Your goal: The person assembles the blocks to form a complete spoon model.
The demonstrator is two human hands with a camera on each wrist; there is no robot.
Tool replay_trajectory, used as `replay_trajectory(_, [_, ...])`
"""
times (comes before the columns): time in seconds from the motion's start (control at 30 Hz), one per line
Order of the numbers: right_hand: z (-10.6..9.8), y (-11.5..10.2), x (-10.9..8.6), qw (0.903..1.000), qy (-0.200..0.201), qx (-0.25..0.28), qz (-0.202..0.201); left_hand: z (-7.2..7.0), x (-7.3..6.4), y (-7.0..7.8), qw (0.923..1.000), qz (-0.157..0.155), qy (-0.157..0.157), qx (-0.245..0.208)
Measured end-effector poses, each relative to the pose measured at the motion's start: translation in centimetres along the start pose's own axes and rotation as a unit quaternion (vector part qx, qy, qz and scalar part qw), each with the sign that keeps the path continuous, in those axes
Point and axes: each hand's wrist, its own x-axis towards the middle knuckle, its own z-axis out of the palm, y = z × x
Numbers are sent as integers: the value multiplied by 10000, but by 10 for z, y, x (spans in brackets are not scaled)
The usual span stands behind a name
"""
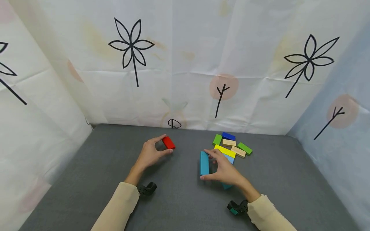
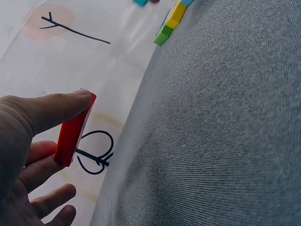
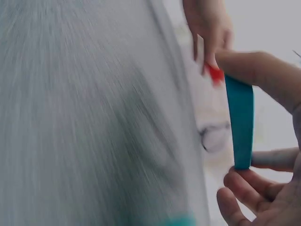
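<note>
My left hand (image 1: 149,154) pinches a red block (image 1: 169,142) by its two ends, thumb on the near end and fingers on the far one. The left wrist view shows the red block (image 2: 74,132) raised off the grey cloth. To the right, my right hand (image 1: 224,166) grips a longer turquoise block (image 1: 204,163) the same way, end to end. In the right wrist view the turquoise block (image 3: 241,122) stands between thumb and fingertips. Behind the right hand a light blue block (image 1: 229,158) and a teal block (image 1: 226,186) are partly hidden.
Several blocks lie grouped at the back right: a yellow block (image 1: 224,151), a dark blue block (image 1: 229,136), green blocks (image 1: 245,148) and plain wood blocks (image 1: 238,151). The grey table (image 1: 115,160) meets a printed cloth backdrop (image 1: 188,64) at its far edge.
</note>
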Motion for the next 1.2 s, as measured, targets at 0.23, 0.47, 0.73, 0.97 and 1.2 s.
replay_trajectory(0.23, [30, -12, 23, 10000, -51, -48, 33, 0, 0, 0, 10000, -64, 2, 34])
replay_trajectory(0.47, [41, -17, 31, 9997, -212, 37, 146, 3, 0, -1, 9999, -9, -12, 117])
replay_trajectory(0.73, [41, -12, 40, 9997, -122, -147, 142, 5, -1, 1, 9998, 6, -59, 215])
replay_trajectory(0.97, [53, -11, 40, 9990, -294, -292, 168, 8, -1, -1, 9996, 45, -101, 243])
replay_trajectory(1.2, [56, -10, 40, 9994, -170, -274, 153, 12, 0, -1, 9995, 35, -171, 250])
